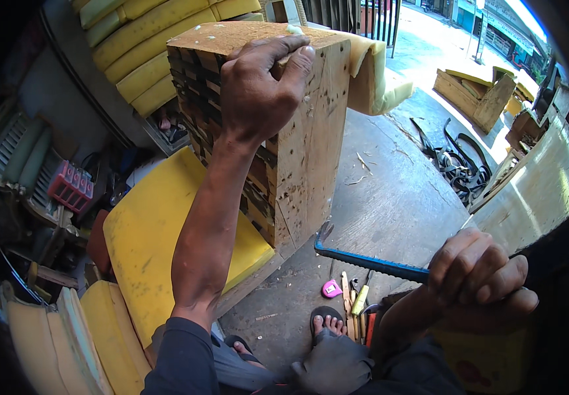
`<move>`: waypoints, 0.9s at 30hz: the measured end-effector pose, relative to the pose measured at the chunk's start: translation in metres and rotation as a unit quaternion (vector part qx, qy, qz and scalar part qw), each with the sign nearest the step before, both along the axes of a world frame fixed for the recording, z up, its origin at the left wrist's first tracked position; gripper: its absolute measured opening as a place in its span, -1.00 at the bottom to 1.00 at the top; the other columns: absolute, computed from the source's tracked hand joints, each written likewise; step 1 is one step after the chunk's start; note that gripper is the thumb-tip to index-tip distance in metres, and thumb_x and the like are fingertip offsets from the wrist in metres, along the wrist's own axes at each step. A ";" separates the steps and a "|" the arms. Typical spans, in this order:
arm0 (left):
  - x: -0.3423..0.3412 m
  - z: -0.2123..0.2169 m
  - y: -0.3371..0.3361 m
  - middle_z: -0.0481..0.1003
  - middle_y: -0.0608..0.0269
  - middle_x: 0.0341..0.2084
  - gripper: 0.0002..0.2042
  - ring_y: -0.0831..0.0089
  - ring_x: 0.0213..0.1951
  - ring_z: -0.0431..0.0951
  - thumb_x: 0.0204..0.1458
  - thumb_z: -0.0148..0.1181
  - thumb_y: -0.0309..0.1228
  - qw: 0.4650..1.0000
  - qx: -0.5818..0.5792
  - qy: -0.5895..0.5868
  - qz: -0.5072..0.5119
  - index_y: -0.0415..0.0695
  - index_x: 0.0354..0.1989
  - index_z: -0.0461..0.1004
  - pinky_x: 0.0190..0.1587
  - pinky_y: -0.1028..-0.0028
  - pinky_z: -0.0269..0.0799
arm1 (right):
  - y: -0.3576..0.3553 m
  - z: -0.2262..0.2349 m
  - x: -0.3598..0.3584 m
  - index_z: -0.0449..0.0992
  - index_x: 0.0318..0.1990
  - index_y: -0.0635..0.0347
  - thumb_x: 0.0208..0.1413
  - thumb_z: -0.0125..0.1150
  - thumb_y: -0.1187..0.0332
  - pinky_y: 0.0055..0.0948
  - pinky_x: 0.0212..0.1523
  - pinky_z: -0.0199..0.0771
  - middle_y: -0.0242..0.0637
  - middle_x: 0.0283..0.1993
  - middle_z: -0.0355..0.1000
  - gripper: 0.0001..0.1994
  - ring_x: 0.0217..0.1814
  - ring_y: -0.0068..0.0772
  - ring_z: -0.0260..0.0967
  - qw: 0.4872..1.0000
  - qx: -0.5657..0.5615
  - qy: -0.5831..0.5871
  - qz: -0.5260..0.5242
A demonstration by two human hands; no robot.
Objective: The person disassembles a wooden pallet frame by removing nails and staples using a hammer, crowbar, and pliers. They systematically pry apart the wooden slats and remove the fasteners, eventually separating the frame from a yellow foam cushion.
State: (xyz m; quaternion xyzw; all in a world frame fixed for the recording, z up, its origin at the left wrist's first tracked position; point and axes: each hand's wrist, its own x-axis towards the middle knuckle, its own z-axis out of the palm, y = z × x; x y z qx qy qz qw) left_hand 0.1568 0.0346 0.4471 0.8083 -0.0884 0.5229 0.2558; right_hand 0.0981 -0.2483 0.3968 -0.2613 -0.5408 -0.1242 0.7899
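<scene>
Both my hands are closed; the left hand curls over the top edge of one upright, nail-pocked wooden frame; the right hand grips one ridged blue pry bar, low at my right, its long axis running leftward, hooked metal tip upturned near the frame's lower corner; one pink tape measure lies on the floor.

Between the wooden frame and the black straps, the right hand with its blue bar has open room above the floor. On the frame's left, a yellow panel blocks the passage. Lower, a yellow-handled tool (also a pink tape measure) is obstacle beside the foot.
</scene>
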 end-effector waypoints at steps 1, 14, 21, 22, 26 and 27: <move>-0.002 -0.003 0.003 0.64 0.02 -0.18 -0.73 0.23 -0.11 0.65 0.14 0.23 -0.27 1.000 0.029 -0.009 0.006 -0.13 -0.08 0.65 0.05 0.35 0.49 | 0.003 0.000 0.001 0.34 -0.46 0.31 0.44 -0.23 0.00 -0.53 -0.88 0.22 -0.39 -0.71 0.12 -0.45 -0.90 -0.65 0.01 1.000 -0.006 -0.006 0.004; -0.160 -0.185 -0.087 0.49 -0.01 0.01 -0.49 0.20 0.07 0.52 0.06 0.31 -0.30 0.823 -0.228 0.380 -0.355 -0.20 0.19 0.39 0.15 0.27 0.40 | 0.057 -0.089 -0.028 0.50 -0.40 0.20 0.30 0.16 0.04 -0.41 -0.56 0.32 -0.29 -0.58 0.38 -0.61 -0.62 -0.25 0.40 0.953 -0.222 0.198 -0.057; -0.201 -0.241 -0.074 0.25 0.44 -0.68 -0.63 0.67 -0.64 0.21 0.33 0.09 -0.24 0.737 -0.534 0.401 -0.106 -0.12 -0.55 0.29 -0.57 0.53 0.14 | 0.017 -0.230 -0.060 0.40 0.18 0.26 0.21 0.23 0.08 -0.16 0.06 0.39 0.01 -0.04 0.38 -0.48 0.06 0.01 0.37 0.755 -0.594 0.239 -0.142; -0.204 -0.238 -0.067 0.21 0.44 -0.70 -0.60 0.67 -0.68 0.16 0.35 0.06 -0.22 0.722 -0.582 0.365 -0.084 -0.11 -0.56 0.26 -0.60 0.54 0.10 | 0.000 -0.268 -0.071 0.40 0.18 0.28 0.19 0.25 0.12 -0.10 0.06 0.41 0.06 -0.01 0.39 -0.49 0.07 0.10 0.38 0.660 -0.671 0.270 -0.202; -0.221 -0.208 -0.033 0.11 0.41 -0.77 -0.57 0.58 -0.71 0.09 0.40 -0.12 -0.13 0.742 -0.580 0.320 -0.106 -0.08 -0.55 0.22 -0.58 0.48 0.13 | -0.072 -0.374 -0.117 0.35 0.08 0.38 0.07 0.35 0.22 -0.03 0.09 0.40 0.20 -0.01 0.39 -0.48 0.07 0.19 0.40 0.360 -0.762 0.418 -0.339; -0.227 -0.200 -0.028 0.10 0.40 -0.77 -0.56 0.57 -0.71 0.08 0.40 -0.14 -0.14 0.753 -0.569 0.308 -0.114 -0.08 -0.55 0.21 -0.57 0.47 0.14 | -0.091 -0.402 -0.139 0.29 0.15 0.38 0.06 0.37 0.24 -0.02 0.15 0.37 0.26 0.06 0.38 -0.41 0.14 0.26 0.37 0.363 -0.754 0.405 -0.369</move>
